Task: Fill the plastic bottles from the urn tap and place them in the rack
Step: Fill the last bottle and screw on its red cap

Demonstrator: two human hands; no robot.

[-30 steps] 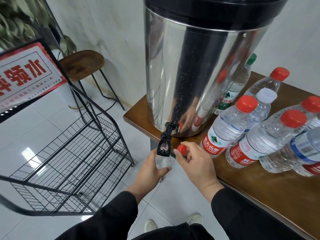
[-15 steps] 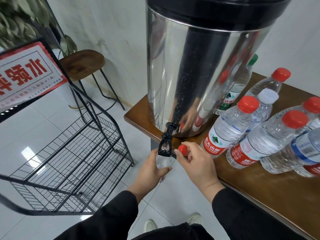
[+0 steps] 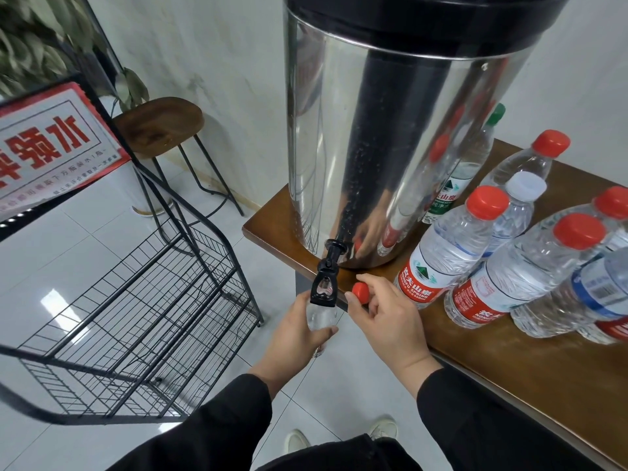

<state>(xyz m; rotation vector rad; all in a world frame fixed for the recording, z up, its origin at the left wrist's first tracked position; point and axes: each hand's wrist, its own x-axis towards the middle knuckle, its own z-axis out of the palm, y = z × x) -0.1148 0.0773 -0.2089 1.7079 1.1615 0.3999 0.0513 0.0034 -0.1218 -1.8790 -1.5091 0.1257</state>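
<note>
A tall steel urn stands on a wooden table, its black tap hanging past the table's edge. My left hand grips a clear uncapped bottle upright, its mouth right under the tap. My right hand pinches a red cap just right of the tap. Several capped bottles stand on the table to the right. A black wire rack stands on the floor to the left, its shelves bare.
A red and white sign tops the rack. A wooden stool and a leafy plant stand behind it by the wall. White floor tiles lie below my hands, with my shoes at the bottom.
</note>
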